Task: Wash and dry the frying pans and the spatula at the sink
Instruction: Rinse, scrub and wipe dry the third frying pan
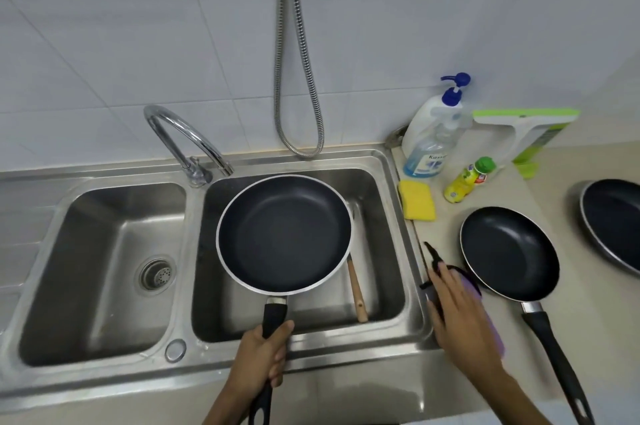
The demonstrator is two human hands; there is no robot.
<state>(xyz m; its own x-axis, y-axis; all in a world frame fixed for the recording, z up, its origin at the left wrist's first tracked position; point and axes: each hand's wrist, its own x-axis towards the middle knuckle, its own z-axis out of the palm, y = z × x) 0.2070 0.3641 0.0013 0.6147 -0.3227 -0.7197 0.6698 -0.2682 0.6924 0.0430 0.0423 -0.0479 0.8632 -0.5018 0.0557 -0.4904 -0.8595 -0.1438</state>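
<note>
Pan (284, 234): held level over right basin (381, 189), left hand (266, 352) clamped on handle. Spatula (356, 289): lies in basin beneath. Right hand (464, 313): spread flat on purple cloth (491, 327), beside second pan (509, 251). Third pan (613, 220): far right. Risk: one-handed hold may tip; cloth tug may nudge second pan.

Left hand (264, 359) grips a frying pan (284, 234) over the sink (412, 251); right hand (460, 317) rests on a purple cloth (491, 327).
</note>
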